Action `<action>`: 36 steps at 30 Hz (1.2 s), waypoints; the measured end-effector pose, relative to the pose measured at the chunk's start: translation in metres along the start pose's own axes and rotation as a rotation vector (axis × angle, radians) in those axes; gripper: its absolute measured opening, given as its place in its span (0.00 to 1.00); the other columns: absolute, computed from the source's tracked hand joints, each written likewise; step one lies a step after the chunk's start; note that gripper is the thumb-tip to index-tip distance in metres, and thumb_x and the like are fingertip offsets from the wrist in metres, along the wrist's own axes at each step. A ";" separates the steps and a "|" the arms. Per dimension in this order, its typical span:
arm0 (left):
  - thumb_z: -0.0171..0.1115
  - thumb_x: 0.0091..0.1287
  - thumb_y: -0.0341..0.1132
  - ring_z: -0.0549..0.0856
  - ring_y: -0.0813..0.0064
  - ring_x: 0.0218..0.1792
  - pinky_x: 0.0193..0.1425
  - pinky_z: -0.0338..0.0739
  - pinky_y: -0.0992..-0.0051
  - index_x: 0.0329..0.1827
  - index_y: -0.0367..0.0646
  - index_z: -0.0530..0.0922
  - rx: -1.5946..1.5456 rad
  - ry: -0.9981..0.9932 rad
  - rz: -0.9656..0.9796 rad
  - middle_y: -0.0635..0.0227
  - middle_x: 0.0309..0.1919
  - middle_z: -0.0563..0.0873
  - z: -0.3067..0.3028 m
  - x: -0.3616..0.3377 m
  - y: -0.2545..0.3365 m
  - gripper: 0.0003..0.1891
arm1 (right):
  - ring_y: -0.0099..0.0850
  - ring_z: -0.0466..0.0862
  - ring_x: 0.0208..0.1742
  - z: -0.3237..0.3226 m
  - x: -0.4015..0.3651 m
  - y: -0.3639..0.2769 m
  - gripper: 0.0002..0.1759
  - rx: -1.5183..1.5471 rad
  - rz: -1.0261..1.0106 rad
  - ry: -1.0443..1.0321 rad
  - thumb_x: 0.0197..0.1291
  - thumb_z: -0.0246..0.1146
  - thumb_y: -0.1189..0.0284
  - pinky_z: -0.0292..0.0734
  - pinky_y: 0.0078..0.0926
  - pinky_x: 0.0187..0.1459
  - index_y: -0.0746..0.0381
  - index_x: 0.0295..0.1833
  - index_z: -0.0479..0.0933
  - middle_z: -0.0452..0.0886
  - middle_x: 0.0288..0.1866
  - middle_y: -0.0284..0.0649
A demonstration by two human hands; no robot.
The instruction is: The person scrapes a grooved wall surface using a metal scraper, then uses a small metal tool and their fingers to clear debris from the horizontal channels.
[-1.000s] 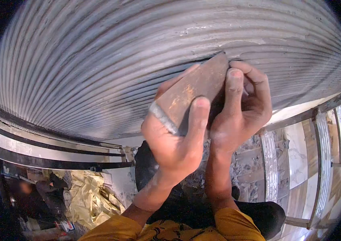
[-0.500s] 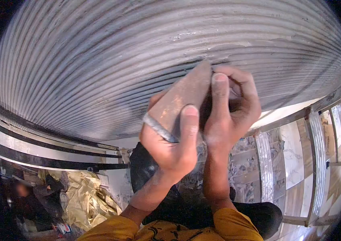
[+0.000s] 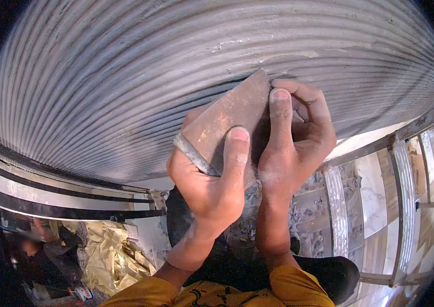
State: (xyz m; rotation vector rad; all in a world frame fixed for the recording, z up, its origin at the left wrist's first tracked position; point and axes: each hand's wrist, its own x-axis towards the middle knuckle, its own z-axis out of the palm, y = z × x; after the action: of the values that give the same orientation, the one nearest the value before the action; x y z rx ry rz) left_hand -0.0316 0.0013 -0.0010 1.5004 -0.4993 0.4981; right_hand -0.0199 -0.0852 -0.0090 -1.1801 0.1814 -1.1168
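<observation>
Rusty metal plate (image 3: 227, 120) sits gripped in both my hands, its top corner touching the ribbed grey plaster surface (image 3: 125, 77) overhead. My left hand (image 3: 209, 189) is closed round the lower edge, thumb laid flat across the face. My right hand (image 3: 296, 148) curls shut on the right edge, fingers folded behind it. Far below lie crumpled yellow sheeting (image 3: 109, 250) and, beside it, another person (image 3: 33, 256).

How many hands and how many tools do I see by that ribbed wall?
Hands: 2, the left hand and the right hand
Plate: 1, rusty, held by both
Total: 3
</observation>
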 end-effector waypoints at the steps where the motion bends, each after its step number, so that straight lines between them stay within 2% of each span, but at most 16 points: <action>1: 0.62 0.65 0.26 0.81 0.75 0.43 0.48 0.75 0.74 0.47 0.29 0.78 -0.025 -0.009 0.006 0.61 0.41 0.83 0.002 0.001 0.001 0.10 | 0.12 0.71 0.26 -0.001 0.001 0.000 0.04 0.012 -0.002 0.004 0.65 0.62 0.77 0.64 0.12 0.27 0.67 0.40 0.80 0.79 0.26 0.30; 4: 0.62 0.65 0.25 0.81 0.76 0.43 0.48 0.75 0.75 0.48 0.29 0.78 -0.076 -0.031 0.008 0.62 0.41 0.83 0.008 0.001 -0.001 0.10 | 0.13 0.73 0.27 -0.002 0.004 0.000 0.04 0.023 0.015 0.080 0.65 0.62 0.77 0.66 0.13 0.29 0.67 0.40 0.80 0.80 0.28 0.30; 5: 0.62 0.65 0.25 0.82 0.76 0.42 0.48 0.75 0.76 0.48 0.29 0.78 -0.106 -0.045 0.009 0.62 0.42 0.83 0.010 0.001 -0.002 0.11 | 0.14 0.74 0.29 -0.004 0.007 0.004 0.04 -0.059 -0.076 0.074 0.65 0.62 0.77 0.67 0.14 0.30 0.67 0.40 0.80 0.80 0.29 0.31; 6: 0.62 0.65 0.25 0.82 0.76 0.42 0.48 0.75 0.76 0.48 0.29 0.78 -0.107 -0.040 0.008 0.62 0.42 0.83 0.010 0.001 -0.003 0.11 | 0.14 0.74 0.29 -0.005 0.008 0.007 0.04 -0.060 -0.076 0.070 0.65 0.62 0.77 0.67 0.14 0.30 0.67 0.40 0.80 0.80 0.29 0.31; 9: 0.61 0.66 0.26 0.81 0.74 0.47 0.51 0.75 0.75 0.50 0.28 0.77 0.022 -0.054 0.190 0.59 0.46 0.83 0.009 -0.003 -0.008 0.12 | 0.15 0.75 0.30 -0.008 0.007 0.009 0.04 -0.038 -0.102 0.031 0.65 0.62 0.77 0.69 0.14 0.33 0.67 0.40 0.80 0.81 0.28 0.32; 10: 0.61 0.66 0.26 0.81 0.74 0.47 0.51 0.75 0.75 0.50 0.28 0.77 0.023 -0.054 0.194 0.59 0.46 0.83 0.006 -0.006 -0.011 0.12 | 0.15 0.75 0.31 -0.009 0.004 0.007 0.04 -0.050 -0.107 -0.020 0.65 0.62 0.77 0.69 0.14 0.33 0.67 0.40 0.80 0.81 0.29 0.33; 14: 0.63 0.66 0.28 0.81 0.72 0.47 0.54 0.74 0.71 0.51 0.28 0.77 -0.062 0.029 0.124 0.58 0.47 0.83 0.000 -0.016 -0.019 0.15 | 0.15 0.76 0.31 -0.007 -0.001 0.016 0.05 0.041 -0.076 -0.100 0.65 0.62 0.77 0.70 0.14 0.32 0.68 0.41 0.80 0.82 0.29 0.34; 18: 0.65 0.66 0.30 0.81 0.72 0.47 0.53 0.74 0.71 0.49 0.28 0.79 0.002 0.038 0.105 0.59 0.47 0.83 -0.004 -0.014 -0.028 0.14 | 0.15 0.76 0.30 0.002 0.005 0.027 0.04 -0.005 -0.314 -0.058 0.65 0.62 0.78 0.71 0.16 0.31 0.68 0.41 0.80 0.83 0.30 0.36; 25: 0.66 0.65 0.30 0.81 0.74 0.47 0.53 0.74 0.72 0.49 0.28 0.79 -0.022 0.055 0.099 0.59 0.46 0.83 -0.002 -0.011 -0.034 0.14 | 0.18 0.79 0.30 0.001 0.000 0.025 0.04 -0.100 -0.263 -0.036 0.65 0.63 0.78 0.74 0.18 0.30 0.68 0.41 0.80 0.84 0.31 0.38; 31: 0.65 0.65 0.27 0.81 0.75 0.46 0.51 0.75 0.73 0.48 0.28 0.80 -0.054 0.037 0.070 0.60 0.45 0.84 0.002 -0.006 -0.029 0.12 | 0.18 0.78 0.29 0.003 0.003 0.029 0.04 -0.116 -0.380 0.043 0.65 0.62 0.77 0.73 0.17 0.31 0.67 0.41 0.80 0.84 0.31 0.38; 33: 0.65 0.65 0.27 0.81 0.75 0.46 0.51 0.75 0.74 0.48 0.28 0.80 -0.052 0.008 0.025 0.60 0.45 0.84 0.002 -0.006 -0.027 0.12 | 0.18 0.77 0.34 0.001 0.004 0.026 0.04 -0.083 -0.281 0.047 0.64 0.63 0.78 0.73 0.15 0.39 0.67 0.41 0.80 0.83 0.36 0.35; 36: 0.64 0.65 0.27 0.82 0.74 0.45 0.50 0.75 0.74 0.48 0.28 0.80 -0.065 0.010 0.023 0.60 0.44 0.84 0.004 -0.008 -0.029 0.12 | 0.19 0.78 0.35 -0.002 0.004 0.024 0.04 -0.119 -0.258 0.023 0.65 0.63 0.78 0.73 0.15 0.40 0.68 0.42 0.80 0.83 0.37 0.36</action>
State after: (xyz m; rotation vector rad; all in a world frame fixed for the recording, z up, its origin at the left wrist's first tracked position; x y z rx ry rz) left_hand -0.0204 -0.0032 -0.0289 1.4312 -0.5210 0.5027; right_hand -0.0049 -0.0906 -0.0278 -1.3234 0.1164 -1.3610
